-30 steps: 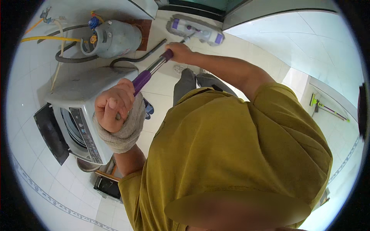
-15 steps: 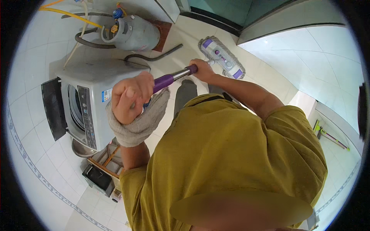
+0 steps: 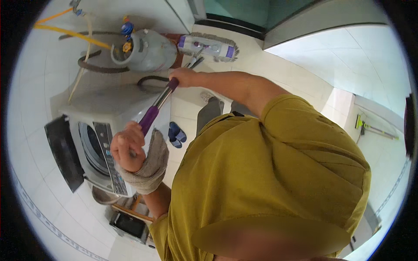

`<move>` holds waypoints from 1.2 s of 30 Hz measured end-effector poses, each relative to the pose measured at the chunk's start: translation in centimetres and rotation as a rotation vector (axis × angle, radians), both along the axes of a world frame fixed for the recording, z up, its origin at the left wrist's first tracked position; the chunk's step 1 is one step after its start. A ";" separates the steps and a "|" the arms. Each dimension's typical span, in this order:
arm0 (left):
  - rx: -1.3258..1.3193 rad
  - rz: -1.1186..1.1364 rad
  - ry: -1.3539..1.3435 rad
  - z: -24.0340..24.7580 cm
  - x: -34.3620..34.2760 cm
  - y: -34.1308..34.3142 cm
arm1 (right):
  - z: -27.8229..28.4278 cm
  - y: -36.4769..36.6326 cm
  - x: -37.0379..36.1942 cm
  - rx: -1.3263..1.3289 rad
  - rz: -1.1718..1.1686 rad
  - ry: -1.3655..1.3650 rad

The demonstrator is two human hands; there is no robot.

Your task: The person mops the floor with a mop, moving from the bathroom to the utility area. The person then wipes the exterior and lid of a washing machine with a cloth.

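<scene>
A flat mop lies across the view, its purple and silver pole (image 3: 162, 99) slanting up from my left hand to the head. My left hand (image 3: 129, 147) is closed round the top end of the pole, over the washing machine's side. A grey-beige cloth (image 3: 152, 167) hangs wrapped about my left wrist. Farther along, my right hand (image 3: 185, 77) grips the pole at its dark purple collar, the arm stretched out across my body. The mop head (image 3: 208, 47), white and purple with grey fringe, rests on the floor close to the gas cylinder (image 3: 154, 51).
To the left stands a top-loading washing machine (image 3: 117, 104), lid (image 3: 65, 152) raised. Yellow hose (image 3: 72, 34) runs to the cylinder. Blue slippers (image 3: 176, 134) lie beside the machine. A door sill (image 3: 235, 27) borders the floor ahead; a green-headed squeegee (image 3: 359, 122) leans at right.
The mop head has swung left across the floor to the gas cylinder and turned more level. My right hand moved left with the pole; my left hand shifted down and left.
</scene>
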State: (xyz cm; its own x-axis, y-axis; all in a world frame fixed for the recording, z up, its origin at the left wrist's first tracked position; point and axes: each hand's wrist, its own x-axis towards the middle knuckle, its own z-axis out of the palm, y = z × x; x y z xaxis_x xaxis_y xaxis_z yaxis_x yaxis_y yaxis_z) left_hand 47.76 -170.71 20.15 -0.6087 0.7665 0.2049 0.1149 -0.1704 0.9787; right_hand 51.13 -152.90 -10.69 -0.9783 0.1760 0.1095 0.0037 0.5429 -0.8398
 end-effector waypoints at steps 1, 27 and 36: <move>0.018 -0.030 -0.015 -0.5 -0.9 -0.1 | 0.1 0.2 0.1 0.015 -0.004 -0.049; 0.097 -0.533 -0.462 -13.3 22.2 18.1 | -5.9 15.5 42.5 -0.015 -0.416 -0.635; 0.064 -0.418 -0.300 -11.8 20.9 9.5 | -3.3 8.7 39.4 0.148 -0.365 -0.681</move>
